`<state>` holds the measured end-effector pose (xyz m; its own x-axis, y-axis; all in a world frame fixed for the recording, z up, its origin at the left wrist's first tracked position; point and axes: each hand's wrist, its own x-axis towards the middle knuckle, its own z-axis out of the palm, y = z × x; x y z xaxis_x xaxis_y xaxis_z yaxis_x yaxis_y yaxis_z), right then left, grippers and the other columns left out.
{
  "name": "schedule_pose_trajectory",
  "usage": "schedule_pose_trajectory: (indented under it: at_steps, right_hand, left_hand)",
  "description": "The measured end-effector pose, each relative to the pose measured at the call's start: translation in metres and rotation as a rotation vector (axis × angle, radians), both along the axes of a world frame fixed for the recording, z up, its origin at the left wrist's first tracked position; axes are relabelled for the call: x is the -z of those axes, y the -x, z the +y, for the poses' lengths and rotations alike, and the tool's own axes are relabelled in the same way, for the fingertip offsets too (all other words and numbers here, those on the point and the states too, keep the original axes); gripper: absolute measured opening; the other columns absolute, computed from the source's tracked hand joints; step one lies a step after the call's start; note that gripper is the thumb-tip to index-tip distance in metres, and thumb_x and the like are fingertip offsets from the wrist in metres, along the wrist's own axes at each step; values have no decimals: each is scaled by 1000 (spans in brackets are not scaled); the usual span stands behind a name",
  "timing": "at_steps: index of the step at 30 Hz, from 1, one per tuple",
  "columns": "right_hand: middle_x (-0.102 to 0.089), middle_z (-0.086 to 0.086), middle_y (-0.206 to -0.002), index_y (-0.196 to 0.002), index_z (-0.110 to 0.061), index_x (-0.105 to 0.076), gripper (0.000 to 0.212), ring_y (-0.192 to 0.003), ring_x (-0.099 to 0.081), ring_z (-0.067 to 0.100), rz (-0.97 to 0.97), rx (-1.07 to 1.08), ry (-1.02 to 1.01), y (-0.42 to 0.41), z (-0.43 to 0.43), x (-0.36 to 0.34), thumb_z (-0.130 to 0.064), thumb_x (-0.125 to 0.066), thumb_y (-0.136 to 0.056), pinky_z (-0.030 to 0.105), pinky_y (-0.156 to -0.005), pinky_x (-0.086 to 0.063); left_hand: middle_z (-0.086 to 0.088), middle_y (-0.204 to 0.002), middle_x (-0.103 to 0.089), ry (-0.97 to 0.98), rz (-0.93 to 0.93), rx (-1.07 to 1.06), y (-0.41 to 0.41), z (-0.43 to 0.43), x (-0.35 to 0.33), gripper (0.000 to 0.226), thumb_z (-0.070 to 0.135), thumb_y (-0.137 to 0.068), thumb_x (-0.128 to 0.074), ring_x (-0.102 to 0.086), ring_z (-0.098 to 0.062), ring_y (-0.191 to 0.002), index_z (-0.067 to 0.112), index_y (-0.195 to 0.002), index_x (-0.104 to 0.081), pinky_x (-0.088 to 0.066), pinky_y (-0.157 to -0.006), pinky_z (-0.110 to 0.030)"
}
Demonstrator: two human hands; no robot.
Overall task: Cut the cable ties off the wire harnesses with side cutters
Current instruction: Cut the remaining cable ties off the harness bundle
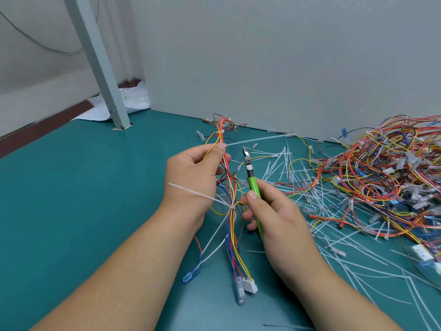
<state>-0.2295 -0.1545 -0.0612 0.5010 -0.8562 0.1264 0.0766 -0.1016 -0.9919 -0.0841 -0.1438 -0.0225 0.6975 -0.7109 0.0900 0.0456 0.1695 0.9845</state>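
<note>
My left hand (194, 170) grips a wire harness (232, 235) of red, yellow, blue and white wires, holding it above the green table. A white cable tie (231, 207) binds the harness below that hand, its long tail pointing left. Another cable tie (220, 132) sits higher on the harness, its tail running right. My right hand (274, 211) holds green-handled side cutters (251, 176), their tip pointing up to the right of the harness, apart from the ties. White and blue connectors hang at the harness's lower end.
A big tangle of harnesses (386, 168) lies at the right. Several cut tie pieces (317, 199) are scattered on the green mat (95, 199). A grey wall stands behind, and a metal post (100, 63) rises at the left.
</note>
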Motion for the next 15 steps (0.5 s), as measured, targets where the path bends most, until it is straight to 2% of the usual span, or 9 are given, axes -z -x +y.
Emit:
schedule_pose_trajectory:
  at_steps: [2, 6, 11, 15]
  right_hand:
    - [-58, 2, -84, -106, -44, -71, 35, -73, -51, 15, -13, -7, -4, 0, 0, -1, -59, -60, -77, 34, -67, -44]
    - [-54, 11, -84, -106, -36, -70, 36, -72, -47, 18, 0, -31, 13, 1, 1, -2, -57, -59, -80, 35, -65, -42]
    - [-62, -3, -83, -96, -31, -71, 19, -70, -55, 12, -34, 49, -13, 2, -3, 1, -44, -60, -88, 25, -60, -48]
    - [-67, -8, -80, -94, -33, -74, 20, -69, -59, 13, -41, 110, -44, 3, -6, 1, -43, -59, -87, 26, -59, -50]
  left_hand:
    - [1, -74, -75, 3, 1, 4, 1, 0, 0, 20, 22, -93, -72, -55, -7, -60, 21, -75, -78, -50, -57, -16]
    - [-4, -77, -76, -3, -4, 35, 1, 0, 1, 21, 23, -92, -73, -55, -7, -60, 23, -72, -79, -49, -58, -15]
    - [-5, -77, -76, -17, -35, 51, 1, 0, 1, 23, 23, -92, -73, -55, -5, -60, 21, -70, -79, -49, -58, -15]
    - [-11, -81, -75, -22, -48, 69, 1, 1, 1, 23, 24, -91, -74, -54, -7, -60, 21, -69, -79, -49, -60, -16]
